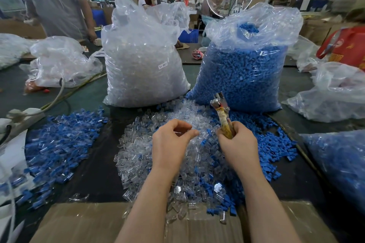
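- Right hand [237, 144] grips a tool [222, 116] by its tape-wrapped handle, fingers curled round it. The tool's metal head points up and away, above the knuckles.
- Left hand [170, 144] is just beside the right, fingers curled, thumb tip brought to the index fingertip. Can't tell whether a clear piece sits in that pinch.
- Both hands hover over the heap of clear pieces [138, 156], mid tabletop [94, 163], directly in front of the person.
- Blue pieces [276, 144] are heaped just right of the clear ones, and the two heaps mingle where they meet under the right forearm.
- Separate pile, left side [59, 140]: blue and clear parts mixed together, apart from the centre heap with bare dark tabletop between.
- Behind the heaps stand two tall plastic bags, upright and open-topped. The left bag [144, 69] is full of clear parts and carries a small white label [163, 66]; the right bag [243, 73] is full of blue parts. The tool head shows against the blue bag's base.
- Another bag of blue parts [339, 163] is at the right edge.
- Cardboard box [83, 221] at the near edge, with a few clear and blue pieces spilled on its flap.
- A pale cable [59, 92] runs across the far left of the tabletop.
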A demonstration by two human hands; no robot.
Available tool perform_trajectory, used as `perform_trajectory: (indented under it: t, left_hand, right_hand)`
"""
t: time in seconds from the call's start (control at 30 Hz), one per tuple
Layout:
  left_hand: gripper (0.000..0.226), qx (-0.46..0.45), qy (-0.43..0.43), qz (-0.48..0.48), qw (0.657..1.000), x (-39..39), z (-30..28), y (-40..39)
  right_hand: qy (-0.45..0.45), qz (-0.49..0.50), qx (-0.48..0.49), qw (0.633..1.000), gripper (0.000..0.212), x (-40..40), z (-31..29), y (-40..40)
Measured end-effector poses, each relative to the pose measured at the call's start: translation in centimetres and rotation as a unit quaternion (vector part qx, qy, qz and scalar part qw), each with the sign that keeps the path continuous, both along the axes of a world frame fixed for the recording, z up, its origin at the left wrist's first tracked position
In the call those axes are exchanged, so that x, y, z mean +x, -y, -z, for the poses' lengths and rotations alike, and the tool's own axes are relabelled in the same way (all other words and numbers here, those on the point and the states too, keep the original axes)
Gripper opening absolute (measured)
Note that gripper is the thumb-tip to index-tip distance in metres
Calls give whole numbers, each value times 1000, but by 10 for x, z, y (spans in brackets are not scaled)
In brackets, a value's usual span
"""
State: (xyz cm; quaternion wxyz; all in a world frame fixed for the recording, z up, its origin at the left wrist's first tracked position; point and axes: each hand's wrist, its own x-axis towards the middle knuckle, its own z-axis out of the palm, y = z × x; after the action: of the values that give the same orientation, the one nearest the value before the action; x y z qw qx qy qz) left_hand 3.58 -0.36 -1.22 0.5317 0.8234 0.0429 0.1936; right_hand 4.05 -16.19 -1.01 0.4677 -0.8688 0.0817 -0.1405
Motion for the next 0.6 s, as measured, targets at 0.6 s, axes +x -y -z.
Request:
perform_trajectory:
  t: [0.6]
  left_hand:
    - [22, 87, -17, 10, 996, 1, 7, 0]
  right_hand:
    - [-172, 88, -286, 939, 22, -4, 3, 11]
